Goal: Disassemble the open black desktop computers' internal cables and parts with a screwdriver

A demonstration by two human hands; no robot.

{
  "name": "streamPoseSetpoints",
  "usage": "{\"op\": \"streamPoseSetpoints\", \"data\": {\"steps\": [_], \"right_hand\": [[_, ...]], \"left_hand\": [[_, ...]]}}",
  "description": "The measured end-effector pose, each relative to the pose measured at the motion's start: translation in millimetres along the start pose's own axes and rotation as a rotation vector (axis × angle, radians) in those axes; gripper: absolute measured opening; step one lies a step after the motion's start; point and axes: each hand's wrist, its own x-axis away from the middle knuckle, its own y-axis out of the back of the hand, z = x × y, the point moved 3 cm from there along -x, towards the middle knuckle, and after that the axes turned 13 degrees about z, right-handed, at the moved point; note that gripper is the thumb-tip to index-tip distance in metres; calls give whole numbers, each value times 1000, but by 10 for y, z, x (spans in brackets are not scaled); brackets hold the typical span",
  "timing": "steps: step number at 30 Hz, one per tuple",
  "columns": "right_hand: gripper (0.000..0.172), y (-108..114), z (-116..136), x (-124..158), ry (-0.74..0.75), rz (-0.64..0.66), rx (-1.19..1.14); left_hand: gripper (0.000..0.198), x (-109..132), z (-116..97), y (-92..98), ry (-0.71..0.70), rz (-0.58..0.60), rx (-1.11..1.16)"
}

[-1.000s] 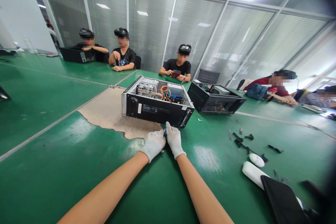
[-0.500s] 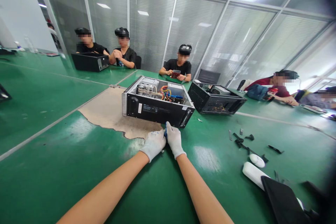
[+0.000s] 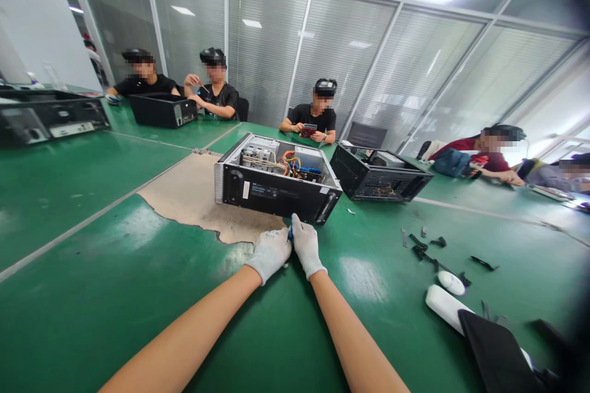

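My left hand (image 3: 273,249), in a white glove, rests closed on the green table, its fingers curled out of sight. Pressed close against it is my right hand (image 3: 305,244), also gloved and closed, with the thumb on top. A bit of blue shows between the two; I cannot make out whether it is the glove's coating or a held thing. Just beyond my hands lies a computer case (image 3: 281,187) on its side, its top side open. Bundled wires (image 3: 291,163), metal drive bays and a blue part show inside it. Neither hand visibly grips the case.
A tan bare patch (image 3: 175,190) marks the green table. Behind stands another black case (image 3: 382,178). Black brackets (image 3: 419,249), a white mouse (image 3: 451,282) and a black flat object (image 3: 500,350) lie at right. Several people sit across; more cases (image 3: 161,110) are at left.
My hands and the nearest case stay put. At far left another computer case has come into view, and a person there has shifted left. The neighbour has raised a hand holding a thin tool.
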Motion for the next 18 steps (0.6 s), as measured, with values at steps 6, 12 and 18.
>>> {"op": "streamPoseSetpoints", "data": {"steps": [6, 12, 18], "right_hand": [[48, 7, 4, 3, -8, 10, -6], [47, -9, -5, 2, -6, -11, -31], [48, -5, -4, -3, -6, -4, -12]], "left_hand": [[27, -17, 12, -23, -6, -15, -4], [27, -11, 2, -15, 6, 0, 3], [28, -12, 1, -10, 2, 1, -10]]}}
